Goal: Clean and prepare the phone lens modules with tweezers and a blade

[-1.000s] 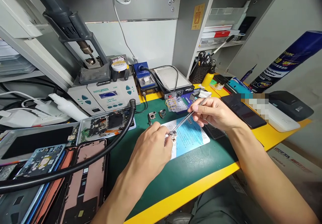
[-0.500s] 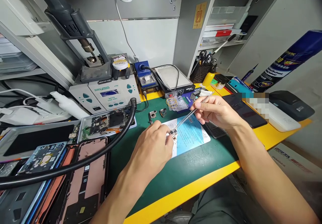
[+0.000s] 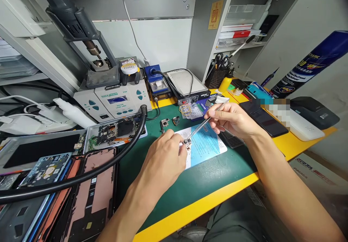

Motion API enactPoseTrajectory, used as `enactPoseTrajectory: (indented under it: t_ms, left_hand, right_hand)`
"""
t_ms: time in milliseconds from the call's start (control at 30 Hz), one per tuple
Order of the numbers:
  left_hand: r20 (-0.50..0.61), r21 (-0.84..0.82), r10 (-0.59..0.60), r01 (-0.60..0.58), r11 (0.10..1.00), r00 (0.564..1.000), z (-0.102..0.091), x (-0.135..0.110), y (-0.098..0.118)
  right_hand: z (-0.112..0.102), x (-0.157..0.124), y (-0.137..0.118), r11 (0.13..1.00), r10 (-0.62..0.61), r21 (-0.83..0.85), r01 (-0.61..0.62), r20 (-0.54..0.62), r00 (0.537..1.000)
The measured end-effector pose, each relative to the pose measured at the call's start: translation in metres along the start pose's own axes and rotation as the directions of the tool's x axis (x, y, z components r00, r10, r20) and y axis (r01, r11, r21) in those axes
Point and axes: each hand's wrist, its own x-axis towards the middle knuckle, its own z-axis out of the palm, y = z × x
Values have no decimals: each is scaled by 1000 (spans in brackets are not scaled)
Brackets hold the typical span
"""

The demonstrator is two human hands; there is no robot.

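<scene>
My right hand (image 3: 228,120) pinches a pair of metal tweezers (image 3: 201,126), slanting down to the left. Their tips meet a small camera module (image 3: 187,144) with a dark round lens. My left hand (image 3: 167,153) is closed around the left side of this module, its fingertips partly hidden behind the back of the hand. Beneath the module lies a blue and white printed card (image 3: 208,146) on the green work mat (image 3: 206,178). Just beyond my left hand, two more small camera modules rest on the mat, a grey one (image 3: 164,123) and a dark one (image 3: 176,121).
A thick black hose (image 3: 127,155) arches over opened phone parts (image 3: 94,184) on the left. Behind stand a hot-air station (image 3: 114,102) and a flat heating plate (image 3: 187,84). At right are a black phone (image 3: 263,118) and a tall spray can (image 3: 307,68).
The tweezer tips have shifted slightly left and down on the camera module, and my right hand has moved a little left with them. My left hand stays nearly still.
</scene>
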Motion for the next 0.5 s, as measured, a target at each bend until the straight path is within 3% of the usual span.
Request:
enactPoseTrajectory:
  t_ms: [500]
  left_hand:
    - [1,19,5,-5,1000,1000,-2,1,2]
  right_hand:
    - [1,-1,-2,1000,18,-7,-18,-11,1000]
